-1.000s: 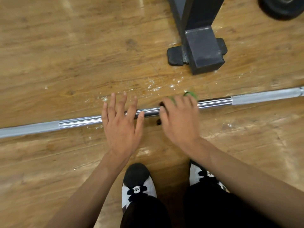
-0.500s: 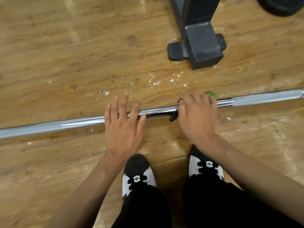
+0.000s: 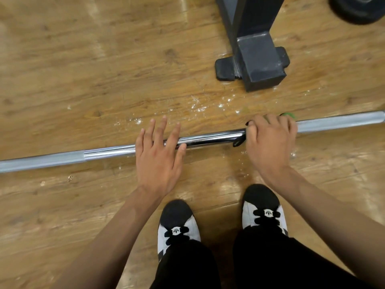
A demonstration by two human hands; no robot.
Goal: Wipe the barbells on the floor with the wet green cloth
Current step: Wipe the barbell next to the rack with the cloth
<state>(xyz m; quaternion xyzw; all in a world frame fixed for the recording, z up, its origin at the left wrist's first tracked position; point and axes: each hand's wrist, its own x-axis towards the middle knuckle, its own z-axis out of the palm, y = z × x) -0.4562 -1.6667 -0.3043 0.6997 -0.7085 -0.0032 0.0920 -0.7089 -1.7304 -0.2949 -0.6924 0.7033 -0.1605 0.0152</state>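
green cloth [image 3: 288, 115] mostly hidden under right hand [image 3: 270, 142], barbell [image 3: 208, 139] ends cropped

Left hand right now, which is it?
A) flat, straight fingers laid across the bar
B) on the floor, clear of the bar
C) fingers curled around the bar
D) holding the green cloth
A: the left hand lies flat with its fingers straight across the barbell; the green cloth peeks out from under the right hand, further along the bar.
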